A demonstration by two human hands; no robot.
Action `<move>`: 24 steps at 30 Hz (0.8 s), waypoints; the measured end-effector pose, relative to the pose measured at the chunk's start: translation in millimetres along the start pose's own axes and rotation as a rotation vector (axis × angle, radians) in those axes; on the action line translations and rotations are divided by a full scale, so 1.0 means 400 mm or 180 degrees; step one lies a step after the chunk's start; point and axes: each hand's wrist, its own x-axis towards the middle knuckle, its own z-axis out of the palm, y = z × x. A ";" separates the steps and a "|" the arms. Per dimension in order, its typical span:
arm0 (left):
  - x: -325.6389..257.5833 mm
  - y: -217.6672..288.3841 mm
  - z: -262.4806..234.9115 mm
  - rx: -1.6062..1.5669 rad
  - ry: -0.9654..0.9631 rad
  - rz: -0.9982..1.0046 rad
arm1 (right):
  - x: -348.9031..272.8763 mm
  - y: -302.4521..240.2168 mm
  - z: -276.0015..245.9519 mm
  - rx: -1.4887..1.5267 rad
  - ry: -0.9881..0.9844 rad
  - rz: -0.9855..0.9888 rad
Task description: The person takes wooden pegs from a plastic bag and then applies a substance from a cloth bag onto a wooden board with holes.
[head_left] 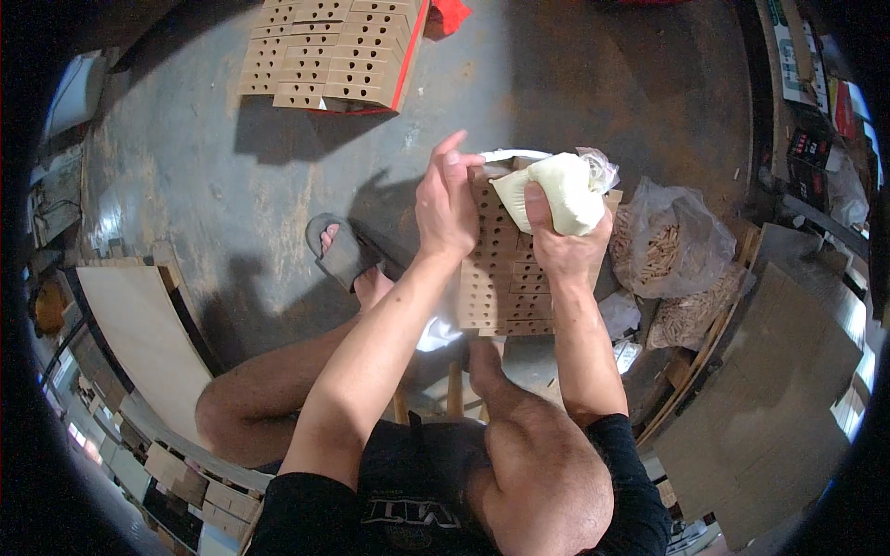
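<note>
Seen from the head camera, the right hand squeezes a soft white bag, its grip closed around it, over a stack of drilled wooden boards between the knees. Left hand rests on the stack's top edge, fingers loosely curled, holding nothing. Bags of wooden dowels lie just right.

1. Grey concrete floor, worn and stained, with hard shadows from a bright light.
2. A stack of drilled boards lies at the far side, a red rag beside it.
3. Two clear bags of dowels sit to the right.
4. Pale panels lean at the left; larger boards lie at the right.
</note>
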 end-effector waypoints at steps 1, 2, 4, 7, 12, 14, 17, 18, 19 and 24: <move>-0.001 0.002 -0.001 0.0003 -0.0035 -0.0068 | 0.000 0.009 0.000 -0.0062 0.0004 -0.0204; 0.000 -0.001 -0.001 0.0002 -0.0034 -0.0066 | 0.000 0.015 0.000 -0.0125 0.0009 -0.0408; 0.002 -0.007 0.001 0.0025 -0.0011 0.0018 | -0.001 0.015 0.004 -0.0132 -0.0056 -0.0422; -0.001 -0.005 -0.002 0.0080 -0.0004 0.0021 | -0.002 0.009 -0.001 -0.0332 -0.0147 -0.0407; -0.002 -0.015 0.011 0.0022 -0.0049 0.0105 | -0.055 0.039 -0.071 0.2068 0.0743 0.1078; -0.001 -0.019 0.006 0.0062 -0.0002 0.0260 | -0.028 -0.031 -0.102 0.3287 0.0860 0.1514; -0.008 -0.016 -0.007 -0.0054 -0.0160 -0.0011 | -0.020 -0.054 -0.152 0.4744 -0.0381 0.1318; -0.009 -0.022 -0.014 -0.0111 -0.0255 -0.0004 | -0.025 -0.071 -0.153 0.4637 -0.0237 0.1478; -0.013 -0.025 -0.016 -0.0181 -0.0362 0.0003 | -0.031 -0.060 -0.159 0.4631 -0.0232 0.1469; -0.097 -0.016 -0.022 -0.0221 -0.0584 0.0009 | -0.063 0.055 -0.152 0.2628 0.0300 0.1419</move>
